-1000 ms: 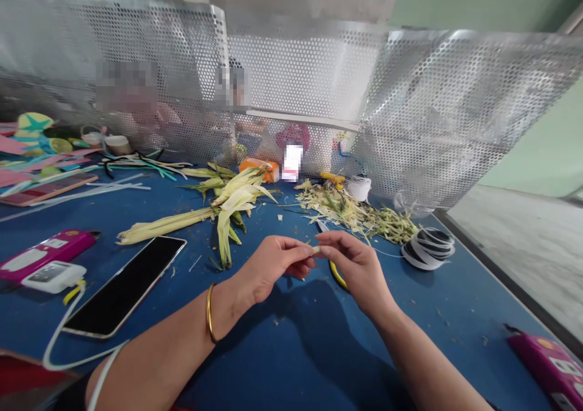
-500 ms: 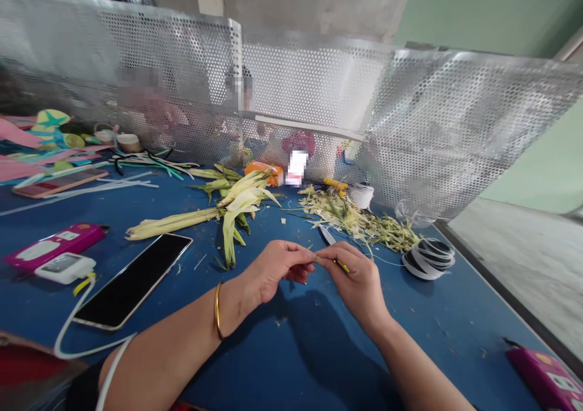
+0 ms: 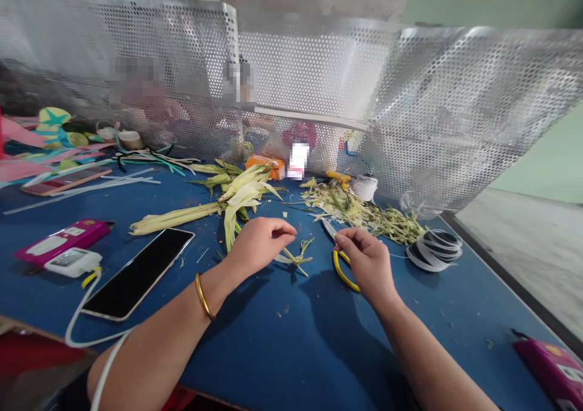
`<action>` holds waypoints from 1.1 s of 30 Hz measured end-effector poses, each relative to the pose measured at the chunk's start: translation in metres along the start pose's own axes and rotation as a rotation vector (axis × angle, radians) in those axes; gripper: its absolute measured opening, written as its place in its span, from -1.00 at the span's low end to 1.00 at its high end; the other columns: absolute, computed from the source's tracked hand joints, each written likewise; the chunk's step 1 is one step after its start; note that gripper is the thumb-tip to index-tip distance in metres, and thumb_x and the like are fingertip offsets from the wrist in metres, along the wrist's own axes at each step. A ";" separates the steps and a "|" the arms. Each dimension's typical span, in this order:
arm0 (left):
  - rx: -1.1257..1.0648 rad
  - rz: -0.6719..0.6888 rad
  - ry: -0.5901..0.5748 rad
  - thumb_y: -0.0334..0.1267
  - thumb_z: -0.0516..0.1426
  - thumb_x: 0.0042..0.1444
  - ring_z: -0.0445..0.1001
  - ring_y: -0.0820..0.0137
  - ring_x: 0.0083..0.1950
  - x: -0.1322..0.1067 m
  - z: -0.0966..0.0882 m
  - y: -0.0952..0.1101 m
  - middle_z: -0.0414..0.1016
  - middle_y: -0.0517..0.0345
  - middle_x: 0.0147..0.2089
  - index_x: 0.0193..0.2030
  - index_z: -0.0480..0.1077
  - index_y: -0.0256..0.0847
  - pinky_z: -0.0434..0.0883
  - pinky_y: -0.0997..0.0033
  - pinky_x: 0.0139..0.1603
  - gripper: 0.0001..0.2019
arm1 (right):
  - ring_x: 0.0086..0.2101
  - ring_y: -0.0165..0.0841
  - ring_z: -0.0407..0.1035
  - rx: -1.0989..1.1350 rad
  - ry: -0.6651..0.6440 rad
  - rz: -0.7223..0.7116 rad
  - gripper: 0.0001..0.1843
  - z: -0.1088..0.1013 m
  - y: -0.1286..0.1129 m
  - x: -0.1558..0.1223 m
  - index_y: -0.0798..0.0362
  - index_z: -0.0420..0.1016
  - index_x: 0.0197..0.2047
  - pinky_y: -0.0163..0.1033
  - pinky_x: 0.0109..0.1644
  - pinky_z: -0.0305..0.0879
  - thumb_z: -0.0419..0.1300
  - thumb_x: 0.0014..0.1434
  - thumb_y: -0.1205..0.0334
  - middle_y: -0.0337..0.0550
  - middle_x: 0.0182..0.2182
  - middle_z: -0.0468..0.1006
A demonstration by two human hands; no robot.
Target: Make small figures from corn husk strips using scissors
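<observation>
1. Head view: we look down on a blue table [image 3: 296,344], with both our hands low over it and apart from each other.
2. Our left hand [image 3: 259,241] has thumb and forefinger drawn together. The small leaf piece [image 3: 297,255], a few thin strands splayed out from one point, lies on the table just beside those fingertips. We cannot tell whether the pinch has a strand of it or only rests by it.
3. Our right hand [image 3: 367,260] is curled closed as well, its fingertips meeting just beside the blade of the scissors [image 3: 328,228], whose yellow handle runs partly under the hand. A fine thread [image 3: 397,255] leads from this hand toward the coil of tape [image 3: 435,248]. We cannot see whether the thread is in the pinch.
4. We judge the step in hand to be a change of grip: the leaf piece is down on the table between our hands, not lifted.
5. Any next move calls for a sure hold on so small a piece, and care with the right fingertips so close to the blade and to a thread that is hard to see.
6. Farther off lie the leaf bundle [image 3: 218,207], the heap of trimmings [image 3: 364,213] and, by our left forearm, a phone [image 3: 136,272].
</observation>
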State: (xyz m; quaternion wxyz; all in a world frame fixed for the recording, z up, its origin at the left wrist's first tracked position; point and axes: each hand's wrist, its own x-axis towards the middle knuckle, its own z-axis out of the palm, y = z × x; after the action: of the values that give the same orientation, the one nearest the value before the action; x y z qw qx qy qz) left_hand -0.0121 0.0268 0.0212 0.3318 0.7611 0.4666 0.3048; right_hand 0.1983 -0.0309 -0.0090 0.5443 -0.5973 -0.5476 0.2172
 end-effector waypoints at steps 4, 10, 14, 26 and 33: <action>0.189 0.047 -0.136 -0.27 0.31 -0.15 0.54 0.17 -0.06 -0.004 0.002 -0.008 0.63 0.07 -0.11 -0.15 0.60 -0.10 0.36 0.35 -0.08 -0.67 | -0.46 -0.35 0.33 0.011 -0.072 -0.006 -0.75 0.006 0.002 -0.003 0.06 0.46 -0.42 -0.27 -0.34 0.24 0.17 0.17 0.06 -0.23 -0.53 0.47; 0.188 0.045 -0.180 -0.21 0.28 -0.09 0.55 0.29 -0.31 0.002 0.018 -0.018 0.62 0.15 -0.40 -0.39 0.61 -0.08 0.30 0.45 -0.30 -0.90 | -0.47 -0.33 0.34 0.013 -0.144 0.013 -0.70 0.012 0.016 -0.002 0.06 0.48 -0.42 -0.26 -0.38 0.24 0.19 0.16 0.00 -0.20 -0.54 0.50; -0.140 -0.070 -0.172 -0.21 0.24 -0.05 0.55 0.33 -0.37 0.004 0.022 -0.021 0.60 0.12 -0.44 -0.41 0.58 -0.18 0.36 0.45 -0.32 -0.88 | -0.37 -0.26 0.43 0.062 -0.175 0.077 -0.70 0.009 0.018 0.001 0.06 0.51 -0.40 -0.20 -0.24 0.30 0.22 0.12 -0.02 -0.14 -0.45 0.58; -0.584 -0.205 -0.148 -0.28 0.28 -0.08 0.52 0.41 -0.43 -0.005 0.022 -0.001 0.59 0.14 -0.45 -0.38 0.54 -0.24 0.45 0.41 -0.30 -0.89 | -0.24 -0.22 0.45 0.066 -0.279 -0.043 -0.76 0.011 -0.006 -0.011 0.05 0.49 -0.40 -0.16 -0.12 0.34 0.21 0.17 0.06 -0.06 -0.28 0.59; -0.613 -0.254 -0.167 -0.05 0.27 -0.03 0.48 0.43 -0.43 -0.008 0.021 0.003 0.56 0.12 -0.43 -0.39 0.53 -0.27 0.32 0.47 -0.37 -0.72 | -0.22 -0.27 0.41 -0.051 -0.254 -0.319 -0.83 0.008 -0.010 -0.013 0.01 0.44 -0.39 -0.19 -0.10 0.30 0.13 0.25 0.23 -0.13 -0.30 0.52</action>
State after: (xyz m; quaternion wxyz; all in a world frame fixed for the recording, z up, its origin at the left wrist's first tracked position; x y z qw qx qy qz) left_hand 0.0028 0.0137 0.0100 0.6173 0.5843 0.4156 0.3238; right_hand 0.1838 -0.0409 -0.0070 0.4832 -0.4841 -0.7049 0.1878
